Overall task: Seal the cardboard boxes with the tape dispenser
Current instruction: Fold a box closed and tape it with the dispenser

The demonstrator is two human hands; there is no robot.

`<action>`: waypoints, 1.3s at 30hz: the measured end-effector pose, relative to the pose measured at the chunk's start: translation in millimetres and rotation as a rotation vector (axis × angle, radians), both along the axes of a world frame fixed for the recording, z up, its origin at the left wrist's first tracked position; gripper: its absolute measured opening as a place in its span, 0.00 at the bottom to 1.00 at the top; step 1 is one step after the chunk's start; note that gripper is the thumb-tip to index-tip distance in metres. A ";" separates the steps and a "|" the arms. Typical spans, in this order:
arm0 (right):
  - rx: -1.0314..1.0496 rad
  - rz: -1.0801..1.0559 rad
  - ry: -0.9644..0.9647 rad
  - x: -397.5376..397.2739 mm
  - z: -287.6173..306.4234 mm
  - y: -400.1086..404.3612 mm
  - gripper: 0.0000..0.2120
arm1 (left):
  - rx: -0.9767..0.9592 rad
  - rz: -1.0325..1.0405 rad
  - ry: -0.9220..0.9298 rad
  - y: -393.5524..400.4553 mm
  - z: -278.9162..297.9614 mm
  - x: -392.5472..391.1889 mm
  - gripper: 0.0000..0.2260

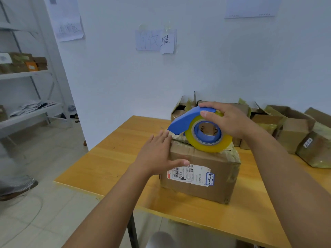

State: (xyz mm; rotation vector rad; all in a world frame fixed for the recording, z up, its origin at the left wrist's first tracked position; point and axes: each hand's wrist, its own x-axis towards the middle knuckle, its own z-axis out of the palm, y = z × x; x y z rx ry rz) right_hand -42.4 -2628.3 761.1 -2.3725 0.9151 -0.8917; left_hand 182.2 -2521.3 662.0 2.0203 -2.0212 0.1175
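Note:
A brown cardboard box (206, 174) with a white shipping label stands on the wooden table (114, 158). On its top rests a blue tape dispenser (186, 120) loaded with a yellowish clear tape roll (209, 145). My right hand (231, 120) grips the dispenser from above, fingers curled over the blue handle and thumb on the roll's side. My left hand (157, 154) lies flat with straight fingers against the box's left top edge, just under the dispenser's blade end.
Several open cardboard boxes (290, 129) crowd the table's back right along the white wall. Metal shelves (26, 76) with parcels stand at the left. Someone's shoe (16, 187) shows on the tiled floor at the left edge.

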 end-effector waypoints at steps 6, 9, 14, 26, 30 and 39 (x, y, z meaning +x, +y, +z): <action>-0.070 0.004 0.048 1.6 2.1 -2.0 0.10 | -0.099 0.048 -0.028 -2.4 -3.5 -5.5 0.57; -0.075 0.006 0.081 -4.6 8.5 -4.9 0.10 | -0.086 0.067 -0.029 -3.2 -4.3 -3.6 0.57; -0.034 0.029 0.092 -26.7 15.3 -12.3 0.11 | -0.050 0.071 -0.024 -3.0 -2.5 -0.4 0.55; 0.031 -0.004 -0.119 -58.3 0.8 -9.9 0.08 | 0.077 -0.070 -0.109 -17.9 17.0 -12.2 0.59; 0.041 -0.015 -0.067 -54.2 2.7 -12.5 0.11 | -0.013 -0.050 -0.126 -22.2 10.2 -32.5 0.55; 0.047 0.052 -0.060 -76.2 9.2 -14.4 0.10 | -0.039 -0.013 -0.052 -26.5 13.8 -31.8 0.41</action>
